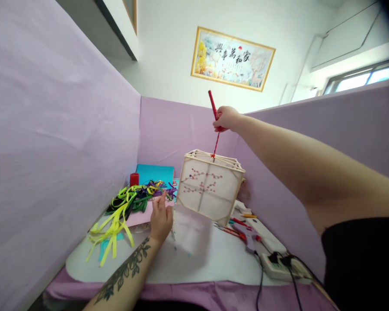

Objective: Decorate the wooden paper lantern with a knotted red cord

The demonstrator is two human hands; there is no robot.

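Note:
My right hand is raised and grips a red stick. A red cord runs down from it to a box-shaped paper lantern with a wooden frame and painted blossom branches, which hangs tilted above the table. My left hand rests low on the white mat, fingers together, beside a tangle of yellow, green and purple paper strips. It touches the edge of a pink sheet and holds nothing that I can make out.
A small red cylinder and teal paper sit at the back. Red scissors, pens, a glue gun and a power strip with black cables lie on the right. Purple partition walls enclose the table on three sides.

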